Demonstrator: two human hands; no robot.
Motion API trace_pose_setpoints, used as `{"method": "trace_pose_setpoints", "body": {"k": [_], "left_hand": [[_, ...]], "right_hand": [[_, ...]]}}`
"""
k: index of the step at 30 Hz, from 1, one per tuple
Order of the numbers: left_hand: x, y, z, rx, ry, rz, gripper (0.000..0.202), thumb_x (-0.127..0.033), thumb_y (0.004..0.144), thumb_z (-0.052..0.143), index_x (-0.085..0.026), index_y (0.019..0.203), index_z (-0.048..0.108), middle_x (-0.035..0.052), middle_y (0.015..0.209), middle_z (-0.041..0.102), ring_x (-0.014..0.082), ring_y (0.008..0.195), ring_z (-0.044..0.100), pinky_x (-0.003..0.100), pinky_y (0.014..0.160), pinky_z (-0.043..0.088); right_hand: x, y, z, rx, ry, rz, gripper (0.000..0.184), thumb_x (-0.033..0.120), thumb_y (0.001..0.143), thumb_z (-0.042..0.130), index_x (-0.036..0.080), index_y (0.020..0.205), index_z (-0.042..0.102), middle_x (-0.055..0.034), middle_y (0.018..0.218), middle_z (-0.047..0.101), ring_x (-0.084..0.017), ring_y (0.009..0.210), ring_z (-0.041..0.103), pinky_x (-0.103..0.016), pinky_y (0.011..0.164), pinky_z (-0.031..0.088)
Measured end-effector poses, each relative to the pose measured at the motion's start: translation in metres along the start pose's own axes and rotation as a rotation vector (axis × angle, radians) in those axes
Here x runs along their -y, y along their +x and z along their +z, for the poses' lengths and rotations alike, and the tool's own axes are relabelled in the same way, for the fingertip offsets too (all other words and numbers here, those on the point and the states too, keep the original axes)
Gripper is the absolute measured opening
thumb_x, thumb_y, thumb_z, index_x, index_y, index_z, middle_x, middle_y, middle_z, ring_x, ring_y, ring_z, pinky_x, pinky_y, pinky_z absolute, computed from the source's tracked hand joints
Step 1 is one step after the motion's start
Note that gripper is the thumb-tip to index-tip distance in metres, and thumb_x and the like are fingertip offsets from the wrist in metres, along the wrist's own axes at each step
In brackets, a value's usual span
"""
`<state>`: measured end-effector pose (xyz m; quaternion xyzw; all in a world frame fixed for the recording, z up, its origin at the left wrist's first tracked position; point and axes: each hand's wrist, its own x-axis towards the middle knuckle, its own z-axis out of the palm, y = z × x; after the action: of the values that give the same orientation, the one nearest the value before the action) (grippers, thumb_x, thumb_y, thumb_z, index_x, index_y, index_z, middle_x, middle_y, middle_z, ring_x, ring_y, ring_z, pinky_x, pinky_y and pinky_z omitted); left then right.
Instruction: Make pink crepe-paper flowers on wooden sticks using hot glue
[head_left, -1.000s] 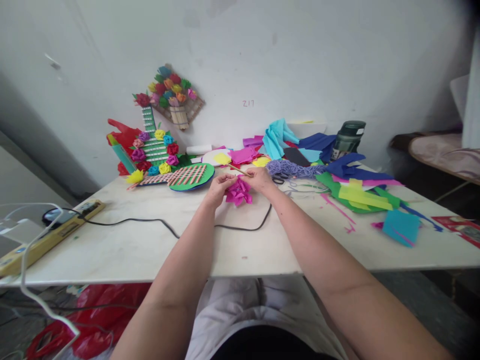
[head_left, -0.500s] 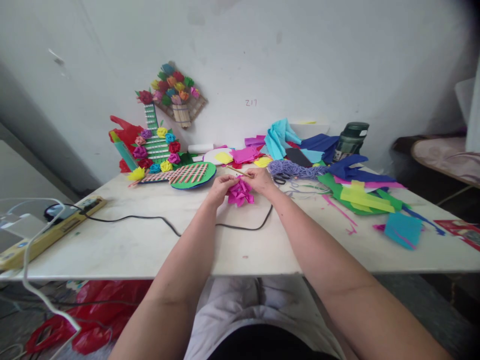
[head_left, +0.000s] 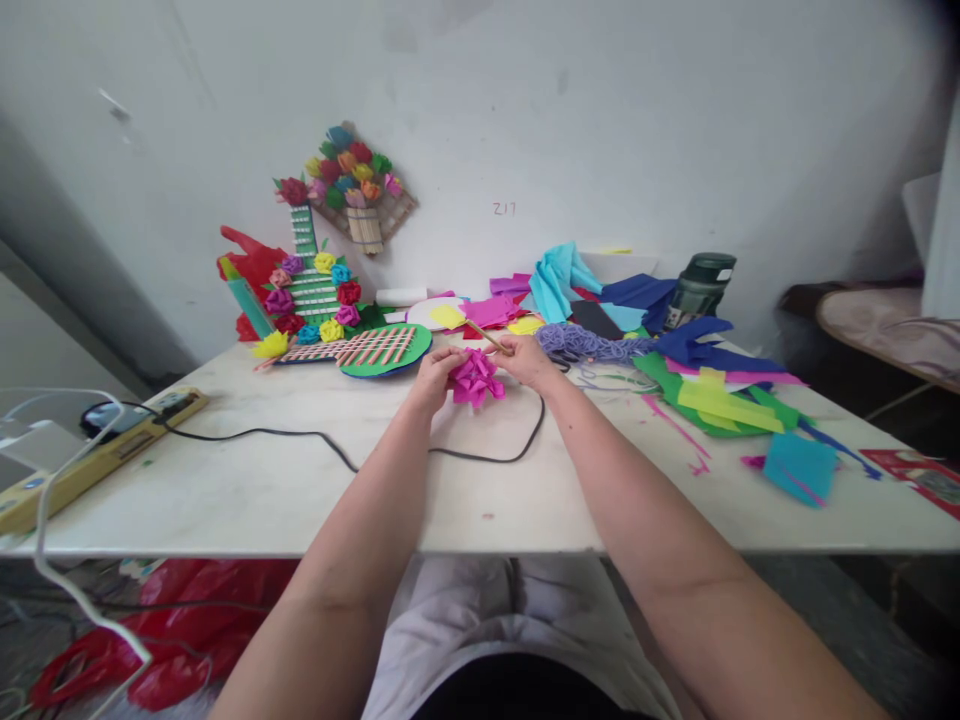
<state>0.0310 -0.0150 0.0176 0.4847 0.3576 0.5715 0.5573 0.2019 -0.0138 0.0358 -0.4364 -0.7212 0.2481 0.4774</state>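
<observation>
A bright pink paper flower (head_left: 478, 379) with pointed petals is held just above the table between my two hands. My left hand (head_left: 438, 372) pinches its left edge with closed fingers. My right hand (head_left: 523, 358) is closed around a thin wooden stick (head_left: 487, 336), its free end pointing up and left, and the fingers sit at the flower's right edge. Whether those fingers also grip a petal I cannot tell. Just right of my right hand lie purple yarn (head_left: 585, 342) and partly hidden scissors (head_left: 559, 365).
Coloured paper sheets (head_left: 720, 395) and a dark bottle (head_left: 701, 288) lie to the right. A paper-flower-covered guitar model (head_left: 382, 348) stands back left. A black cable (head_left: 262, 432) crosses the table (head_left: 247, 500) from the yellow power strip (head_left: 112, 460).
The flower has turned slightly and shifted a little left. The stick has tilted more steeply in my right hand. The view has shifted slightly.
</observation>
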Motion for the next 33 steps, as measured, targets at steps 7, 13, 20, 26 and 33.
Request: {"method": "trace_pose_setpoints", "body": {"k": [7, 13, 20, 26, 33], "left_hand": [[0.0001, -0.0019, 0.0022, 0.057, -0.002, -0.016, 0.025, -0.028, 0.052, 0.078, -0.014, 0.06, 0.058, -0.0029, 0.05, 0.051, 0.0063, 0.044, 0.044, 0.019, 0.042, 0.028], [-0.0032, -0.0052, 0.0034, 0.041, -0.002, -0.014, 0.022, -0.026, 0.052, 0.076, -0.013, 0.059, 0.059, -0.003, 0.048, 0.05, 0.006, 0.043, 0.042, 0.02, 0.042, 0.028], [-0.0059, -0.0061, 0.0021, 0.057, -0.05, 0.01, 0.026, -0.029, 0.053, 0.078, -0.014, 0.066, 0.061, -0.0023, 0.053, 0.053, 0.0066, 0.045, 0.044, 0.02, 0.043, 0.031], [-0.0059, -0.0071, 0.0027, 0.071, -0.123, -0.002, 0.027, -0.027, 0.053, 0.079, -0.013, 0.07, 0.064, -0.0003, 0.059, 0.058, 0.0083, 0.05, 0.051, 0.021, 0.048, 0.037], [-0.0042, -0.0063, -0.0009, 0.041, -0.054, -0.014, 0.026, -0.031, 0.055, 0.078, -0.014, 0.069, 0.064, -0.0022, 0.052, 0.053, 0.0072, 0.043, 0.044, 0.02, 0.041, 0.029]], "right_hand": [[0.0072, -0.0034, 0.0022, 0.03, 0.073, 0.063, 0.026, 0.019, 0.062, 0.057, 0.012, 0.082, 0.071, 0.0017, 0.059, 0.058, -0.009, 0.056, 0.048, -0.022, 0.057, 0.039], [0.0073, -0.0039, 0.0041, 0.042, 0.019, 0.072, 0.025, 0.016, 0.063, 0.055, 0.013, 0.082, 0.072, 0.0019, 0.059, 0.059, -0.009, 0.056, 0.049, -0.021, 0.057, 0.039], [0.0032, -0.0016, 0.0036, 0.009, 0.035, 0.09, 0.023, 0.017, 0.065, 0.058, 0.012, 0.083, 0.072, -0.0015, 0.068, 0.067, -0.011, 0.061, 0.055, -0.023, 0.062, 0.043], [-0.0008, -0.0009, 0.0055, 0.004, -0.009, 0.097, 0.022, 0.017, 0.066, 0.058, 0.014, 0.083, 0.072, -0.0008, 0.066, 0.066, -0.012, 0.062, 0.056, -0.024, 0.063, 0.043], [0.0016, 0.0, -0.0028, -0.073, -0.167, 0.054, 0.024, 0.035, 0.075, 0.055, 0.015, 0.075, 0.069, -0.0016, 0.067, 0.064, -0.014, 0.066, 0.056, -0.025, 0.065, 0.041]]}}
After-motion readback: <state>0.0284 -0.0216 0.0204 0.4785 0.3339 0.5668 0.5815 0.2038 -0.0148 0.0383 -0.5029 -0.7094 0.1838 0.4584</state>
